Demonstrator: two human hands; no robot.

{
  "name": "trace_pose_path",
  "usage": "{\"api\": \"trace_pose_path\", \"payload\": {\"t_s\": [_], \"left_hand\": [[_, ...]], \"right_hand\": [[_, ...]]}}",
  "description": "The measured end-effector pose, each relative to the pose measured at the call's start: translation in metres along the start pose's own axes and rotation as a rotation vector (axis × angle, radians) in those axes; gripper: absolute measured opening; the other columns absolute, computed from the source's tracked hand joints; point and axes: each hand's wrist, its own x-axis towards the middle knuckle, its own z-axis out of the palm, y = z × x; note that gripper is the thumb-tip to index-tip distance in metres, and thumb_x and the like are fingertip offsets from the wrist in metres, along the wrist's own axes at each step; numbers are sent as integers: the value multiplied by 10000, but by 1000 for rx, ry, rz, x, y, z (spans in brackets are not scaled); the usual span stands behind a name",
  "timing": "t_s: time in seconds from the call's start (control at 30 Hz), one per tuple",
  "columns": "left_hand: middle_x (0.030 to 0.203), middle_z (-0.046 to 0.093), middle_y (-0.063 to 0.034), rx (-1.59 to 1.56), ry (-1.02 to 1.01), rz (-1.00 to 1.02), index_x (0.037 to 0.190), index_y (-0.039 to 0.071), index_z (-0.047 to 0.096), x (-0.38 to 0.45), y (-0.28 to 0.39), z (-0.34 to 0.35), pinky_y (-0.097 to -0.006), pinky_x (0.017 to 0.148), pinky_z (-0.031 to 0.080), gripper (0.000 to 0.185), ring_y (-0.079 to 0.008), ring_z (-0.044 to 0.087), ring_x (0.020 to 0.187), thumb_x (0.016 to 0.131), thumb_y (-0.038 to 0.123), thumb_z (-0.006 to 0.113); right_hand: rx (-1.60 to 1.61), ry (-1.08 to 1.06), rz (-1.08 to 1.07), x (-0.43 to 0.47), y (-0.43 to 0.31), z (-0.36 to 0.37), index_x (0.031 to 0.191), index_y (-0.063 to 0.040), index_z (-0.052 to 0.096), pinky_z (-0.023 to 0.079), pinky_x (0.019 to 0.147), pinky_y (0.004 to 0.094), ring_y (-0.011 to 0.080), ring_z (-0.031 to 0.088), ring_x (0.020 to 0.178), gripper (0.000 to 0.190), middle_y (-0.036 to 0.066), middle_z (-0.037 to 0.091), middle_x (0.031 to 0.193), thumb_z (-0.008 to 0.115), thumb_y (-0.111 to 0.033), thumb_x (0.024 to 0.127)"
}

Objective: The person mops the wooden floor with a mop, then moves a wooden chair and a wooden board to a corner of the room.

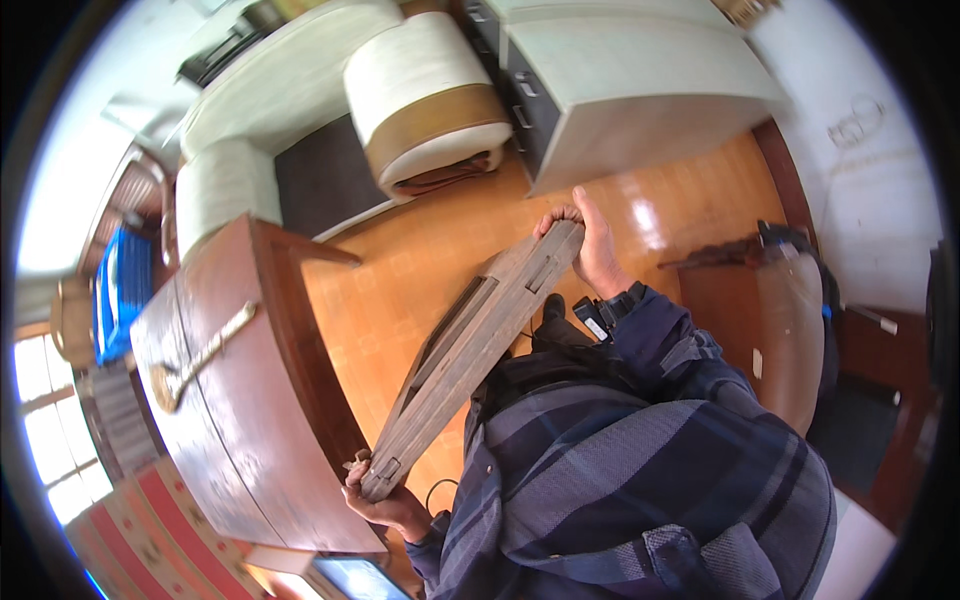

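A long, weathered wooden frame (450,367) slants in front of my body, held at both ends. It has a long slot along one side and rectangular joints near its ends. My right hand (596,247) grips the upper end, fingers over the far edge and thumb raised. Around the lower end curls my left hand (386,510), with part of its fingers hidden by the wood. A dark strap with a small device (596,319) sits on my right wrist.
On the left stands a reddish-brown wooden cabinet (225,420), with a long-handled object (202,356) on it. Ahead are a cream-and-brown upholstered chair (427,105) and a pale desk (645,67) with dark drawers. A brown chair (787,337) is at right. Shiny orange flooring (360,315) lies between.
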Motion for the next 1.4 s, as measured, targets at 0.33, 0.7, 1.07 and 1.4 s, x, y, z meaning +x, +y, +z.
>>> {"api": "trace_pose_path", "payload": {"t_s": [0.33,0.7,1.07,1.4], "left_hand": [[1015,656,-122,257,-482,-94,965,19,697,-48,-82,269,-440,1102,429,310,-303,634,1147,1037,230,481],[1144,628,-125,303,-808,-293,1059,61,605,-97,-169,443,-476,1169,363,309,-307,567,1281,1140,286,410],[1274,609,-136,339,-996,-243,1188,50,583,-62,-170,507,-476,1197,307,349,-286,532,1304,1127,386,512],[1485,538,-127,958,-1292,-165,1488,11,499,-41,-143,496,-396,1194,376,843,-253,495,1407,764,137,912]], "right_hand": [[132,284,-178,39,-169,-243,809,5,690,532,795,376,242,678,771,680,144,707,791,405,-544,1091],[264,464,-267,74,-281,-421,799,-3,686,549,778,391,265,684,757,633,148,706,769,441,-512,1085],[174,474,-282,119,-289,-428,877,-6,685,553,796,395,263,677,794,634,143,705,816,452,-555,1093],[129,507,-247,118,-302,-419,830,-13,697,513,755,331,192,652,752,721,109,703,779,369,-593,1107]]}}
